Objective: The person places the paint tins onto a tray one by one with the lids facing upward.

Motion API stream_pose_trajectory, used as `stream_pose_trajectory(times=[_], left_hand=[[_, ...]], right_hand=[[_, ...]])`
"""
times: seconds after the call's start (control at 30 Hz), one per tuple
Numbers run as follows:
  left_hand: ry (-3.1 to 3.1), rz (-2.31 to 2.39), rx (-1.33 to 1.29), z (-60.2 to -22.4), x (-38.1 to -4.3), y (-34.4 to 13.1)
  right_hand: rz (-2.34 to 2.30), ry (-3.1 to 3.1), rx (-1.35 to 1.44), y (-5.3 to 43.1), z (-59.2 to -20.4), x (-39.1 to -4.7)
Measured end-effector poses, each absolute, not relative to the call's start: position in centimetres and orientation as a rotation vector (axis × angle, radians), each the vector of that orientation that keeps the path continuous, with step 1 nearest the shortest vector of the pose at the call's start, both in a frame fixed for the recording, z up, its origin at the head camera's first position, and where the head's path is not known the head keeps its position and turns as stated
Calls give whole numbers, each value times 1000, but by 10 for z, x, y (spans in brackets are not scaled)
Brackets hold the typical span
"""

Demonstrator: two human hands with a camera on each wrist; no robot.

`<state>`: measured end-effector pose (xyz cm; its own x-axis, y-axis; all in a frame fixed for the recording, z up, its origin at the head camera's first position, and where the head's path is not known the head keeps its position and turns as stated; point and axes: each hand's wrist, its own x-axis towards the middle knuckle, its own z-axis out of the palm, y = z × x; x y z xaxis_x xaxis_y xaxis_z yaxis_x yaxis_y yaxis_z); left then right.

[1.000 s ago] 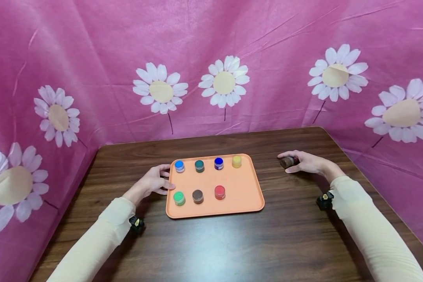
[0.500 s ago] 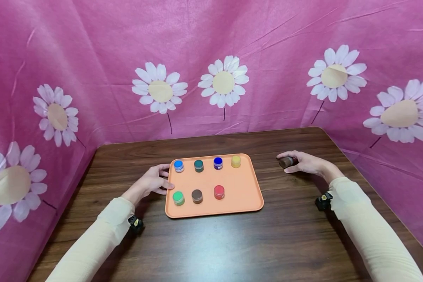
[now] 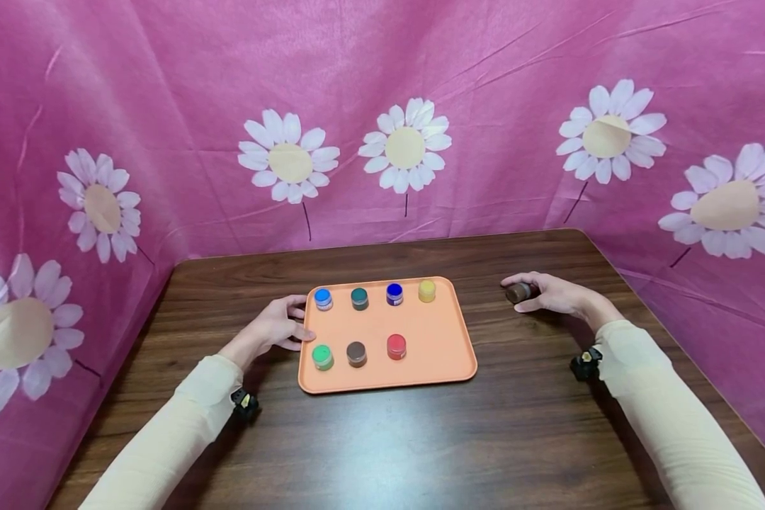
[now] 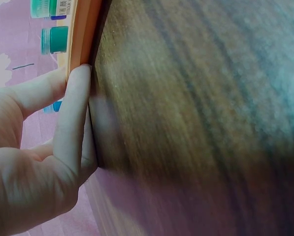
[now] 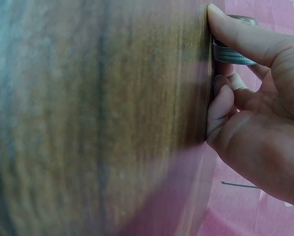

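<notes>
An orange tray (image 3: 433, 333) lies on the table, bearing several small paint jars in two rows. My left hand (image 3: 279, 326) pinches its left edge, thumb over the rim; in the left wrist view, the fingers (image 4: 74, 115) press against the edge near the tabletop. Well right of the tray, my right hand (image 3: 554, 293) holds a dark brown paint jar (image 3: 518, 293) low at the table, tipped on its side, between thumb and fingers. The right wrist view shows only the ribbed lid (image 5: 234, 55) and part of that jar behind the thumb.
Light blue (image 3: 323, 299), dark green (image 3: 360, 299), dark blue (image 3: 394, 295) and yellow (image 3: 427, 291) jars form the back row. Green (image 3: 322, 358), brown (image 3: 356, 354) and red (image 3: 397, 347) jars stand in front. A pink flowered cloth (image 3: 350, 64) hangs around the wooden table (image 3: 382, 453).
</notes>
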<state>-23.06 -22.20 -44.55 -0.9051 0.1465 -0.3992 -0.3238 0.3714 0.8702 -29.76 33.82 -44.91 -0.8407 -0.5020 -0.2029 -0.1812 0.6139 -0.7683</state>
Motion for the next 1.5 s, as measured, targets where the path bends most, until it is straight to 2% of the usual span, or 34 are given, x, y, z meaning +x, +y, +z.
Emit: stream_pose_trajectory(times=[0.97, 1.5], left_hand=[[2220, 1554, -161, -445, -231, -222], [2215, 1565, -162, -447, -231, -223]], right_hand=[[-1190, 2460, -495, 336, -450, -293], [-1137, 2420, -710, 284, -424, -276]])
